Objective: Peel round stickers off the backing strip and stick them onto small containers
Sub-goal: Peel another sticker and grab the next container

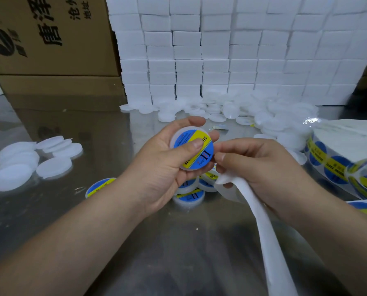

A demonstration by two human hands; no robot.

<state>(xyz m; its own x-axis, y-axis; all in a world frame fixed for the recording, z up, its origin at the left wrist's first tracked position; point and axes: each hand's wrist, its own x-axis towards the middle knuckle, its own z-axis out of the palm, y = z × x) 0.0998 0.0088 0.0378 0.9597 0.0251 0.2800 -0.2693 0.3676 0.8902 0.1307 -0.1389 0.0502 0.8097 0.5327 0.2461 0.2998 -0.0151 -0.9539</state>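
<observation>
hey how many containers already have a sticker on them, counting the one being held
5 that show: one in the left hand, the held container; one container left of the wrist; three clustered under the hands. More may be hidden beneath the hands.

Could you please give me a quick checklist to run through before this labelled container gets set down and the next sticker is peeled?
1. Sticker on the container in the left hand: ok.
2. Sticker pressed flat at every edge: cannot tell, the thumb covers part.
3. Sticker centred on the lid: ok, roughly.
4. Right hand holds the backing strip: ok.
5. More stickers on the roll: ok.
6. Unlabelled containers within reach at left: ok.
</observation>
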